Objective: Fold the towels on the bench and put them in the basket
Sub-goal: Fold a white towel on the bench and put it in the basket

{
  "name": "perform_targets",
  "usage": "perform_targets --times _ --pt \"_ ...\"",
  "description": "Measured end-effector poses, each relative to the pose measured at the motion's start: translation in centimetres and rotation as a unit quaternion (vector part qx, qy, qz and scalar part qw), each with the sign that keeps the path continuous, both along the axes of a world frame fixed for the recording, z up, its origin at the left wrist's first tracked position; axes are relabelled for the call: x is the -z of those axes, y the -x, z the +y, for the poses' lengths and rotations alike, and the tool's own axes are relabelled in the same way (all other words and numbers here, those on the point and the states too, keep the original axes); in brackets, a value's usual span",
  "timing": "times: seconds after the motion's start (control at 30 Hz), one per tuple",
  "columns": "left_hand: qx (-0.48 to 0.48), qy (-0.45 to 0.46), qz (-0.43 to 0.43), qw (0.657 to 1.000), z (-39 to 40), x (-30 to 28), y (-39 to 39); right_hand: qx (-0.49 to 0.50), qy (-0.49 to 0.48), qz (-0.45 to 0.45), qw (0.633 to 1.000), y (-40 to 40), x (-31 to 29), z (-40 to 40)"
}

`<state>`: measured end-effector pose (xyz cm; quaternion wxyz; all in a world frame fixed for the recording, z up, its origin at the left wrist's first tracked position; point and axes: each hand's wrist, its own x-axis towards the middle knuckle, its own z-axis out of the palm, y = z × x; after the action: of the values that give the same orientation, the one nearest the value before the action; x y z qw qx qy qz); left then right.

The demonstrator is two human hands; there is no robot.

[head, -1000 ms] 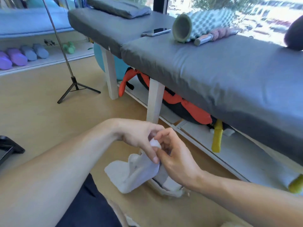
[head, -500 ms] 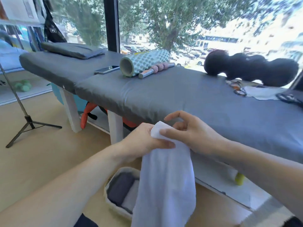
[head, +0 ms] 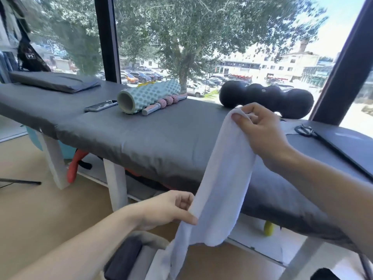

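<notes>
Nearest, a grey fabric basket (head: 139, 237) held one dark folded towel (head: 123, 259). Above it the left hand (head: 163, 211) pinched the side edge of one long white towel (head: 220, 178), its long axis slanting up to the right hand (head: 262, 134), whose fingers (head: 238, 118) pinched the top end. Behind lay the grey padded bench (head: 151, 138).

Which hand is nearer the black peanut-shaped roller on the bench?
Right. The right hand pinches the white towel's top end just in front of the black roller. The left hand holds the towel lower, off the bench's front edge.
</notes>
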<state>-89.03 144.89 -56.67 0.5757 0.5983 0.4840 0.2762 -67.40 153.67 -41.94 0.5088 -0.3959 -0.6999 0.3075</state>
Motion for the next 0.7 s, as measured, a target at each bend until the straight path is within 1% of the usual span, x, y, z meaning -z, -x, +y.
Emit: perform_targets --times 0.07,0.1,0.2,0.23,0.27,0.43,0.53,0.57,0.63,0.67,0.7 --pt "0.006 0.014 0.042 0.999 0.1 0.5 -0.5 0.041 0.006 0.033 0.999 -1.3 -1.4 1.4" --pt "0.006 0.015 0.077 0.997 0.1 0.9 -0.7 0.059 0.007 0.035 0.998 -2.0 -2.0 2.1" --pt "0.012 0.004 0.209 0.978 -0.1 1.6 -0.7 0.11 -0.001 0.008 0.994 -4.3 -3.6 4.2" --pt "0.013 0.001 0.231 0.973 -0.2 1.6 -0.5 0.126 -0.001 -0.004 0.992 -5.1 -4.0 4.8" --pt "0.017 0.008 0.238 0.971 -0.3 1.6 -0.3 0.138 0.001 -0.019 0.99 -6.0 -4.2 5.4" --pt "0.033 0.03 0.202 0.978 -0.8 1.7 2.0 0.21 0.018 -0.114 0.971 -10.7 -5.1 7.7" --pt "0.039 0.057 0.191 0.979 -0.5 0.0 4.6 0.252 0.027 -0.157 0.955 -14.0 -5.2 8.9" --pt "0.023 0.052 0.189 0.98 -0.1 -1.0 5.9 0.257 0.045 -0.178 0.949 -15.0 -5.2 9.4" --pt "-0.04 -0.001 0.201 0.979 1.4 -2.9 9.1 0.255 0.097 -0.233 0.933 -16.6 -5.1 10.0" --pt "-0.082 -0.042 0.217 0.972 2.4 -3.8 10.5 0.245 0.126 -0.263 0.924 -17.2 -5.0 10.3" --pt "-0.136 -0.088 0.24 0.957 3.6 -4.8 11.6 0.232 0.158 -0.288 0.916 -17.5 -4.8 10.5"
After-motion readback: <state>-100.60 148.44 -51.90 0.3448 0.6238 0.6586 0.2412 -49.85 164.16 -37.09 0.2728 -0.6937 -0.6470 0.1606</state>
